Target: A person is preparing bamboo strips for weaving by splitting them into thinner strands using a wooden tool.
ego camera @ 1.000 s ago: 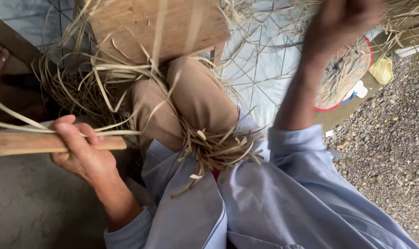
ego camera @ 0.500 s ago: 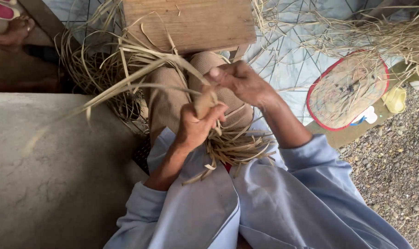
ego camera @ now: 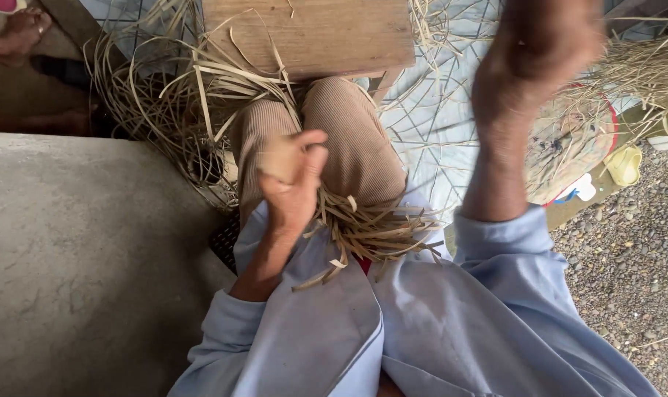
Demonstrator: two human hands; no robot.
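I sit with my knees in tan trousers (ego camera: 352, 147), and a bundle of cut straw strips (ego camera: 371, 229) lies across my lap. My left hand (ego camera: 293, 180) rests at my left knee. Its fingers and thumb are closed around the upper end of the strips, though the grip is blurred. My right hand (ego camera: 536, 62) is raised high at the upper right and is blurred by motion, so I cannot make out what it holds. More long loose strips (ego camera: 180, 103) pile up in front of my knees.
A wooden board (ego camera: 312, 33) stands just beyond my knees. A concrete slab (ego camera: 69, 257) fills the left. To the right lie a round woven fan with a red rim (ego camera: 569, 147), a yellow object (ego camera: 624, 163) and gravel (ego camera: 628, 287). Another person's foot (ego camera: 18, 33) is at the top left.
My hands were together at my knee half a second ago. My right hand has since swung up and to the right, while my left stays at the knee. A second ago my left hand held a wooden stick.
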